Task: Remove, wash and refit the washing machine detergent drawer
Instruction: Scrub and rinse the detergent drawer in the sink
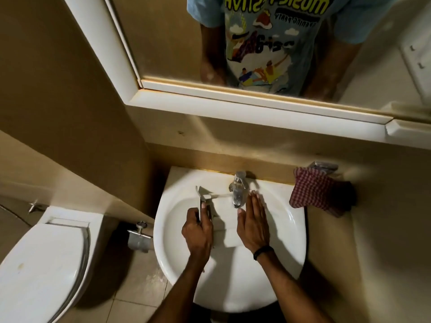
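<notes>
White plastic all round: got the detergent drawer [225,221] sitting low in the sink [296,229], just under the chrome tap [238,192]. Gripping its left end with the left hand [198,231], fingers and thumb curled round the upright front panel, with the panel's tip poking up past the knuckles. Laying the right hand [253,226] flat against the drawer's right side, fingers straight and together, not curled round anything, fingertips up beside the tap spout. Black band [263,251] on the right wrist. Both forearms reaching in over the near rim of the basin. Hard to tell about any water from the spout.

Off to the right, hung on a metal wall holder just beside the sink — a red-and-white checked cloth [310,191]. Down on the left, a white toilet [39,259] with the lid shut, plus a metal valve [140,236] on the wall between toilet and sink. Up top, a white-framed mirror [130,54] showing a light blue printed T-shirt and two arms.
</notes>
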